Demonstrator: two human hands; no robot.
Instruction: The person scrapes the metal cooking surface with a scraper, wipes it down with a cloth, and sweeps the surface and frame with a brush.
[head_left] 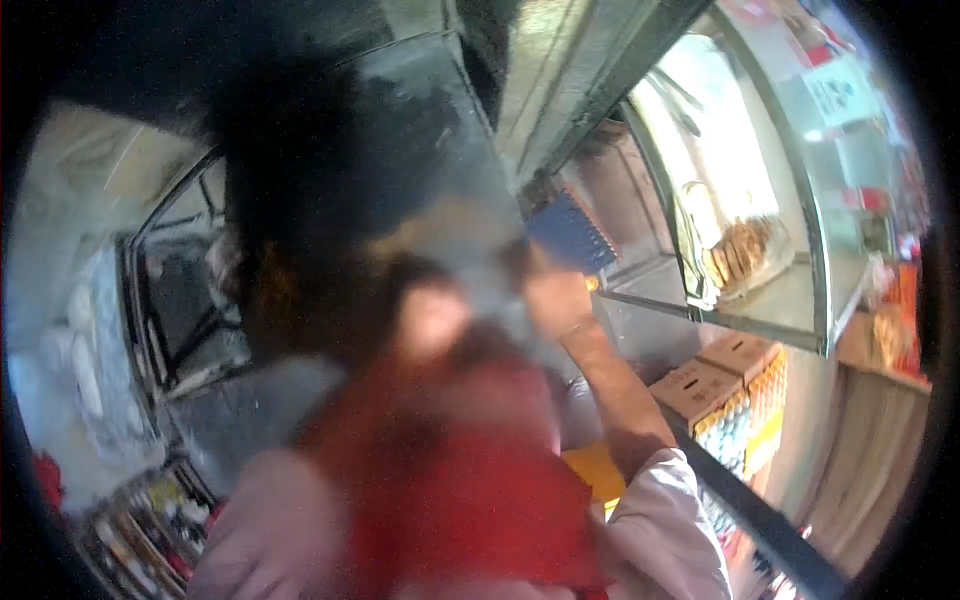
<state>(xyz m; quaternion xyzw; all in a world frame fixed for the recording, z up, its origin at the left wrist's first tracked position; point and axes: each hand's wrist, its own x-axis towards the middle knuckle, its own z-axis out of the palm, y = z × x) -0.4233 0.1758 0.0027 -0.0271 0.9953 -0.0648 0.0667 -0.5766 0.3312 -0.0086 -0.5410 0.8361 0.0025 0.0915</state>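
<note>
Notebook [572, 232] aslant near blurred hands [556, 300]

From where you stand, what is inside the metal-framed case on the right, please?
Within the framed case, a clear bag of brown pieces shows. What lies beneath the bag is covered; beyond it, glare hides detail.

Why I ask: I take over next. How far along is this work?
Possibly done: the brown food at right looks bagged. In hand: left hand and right hand are too blurred to show anything held. Remaining: cannot tell; blur and shadow hide the dark surface.
</note>
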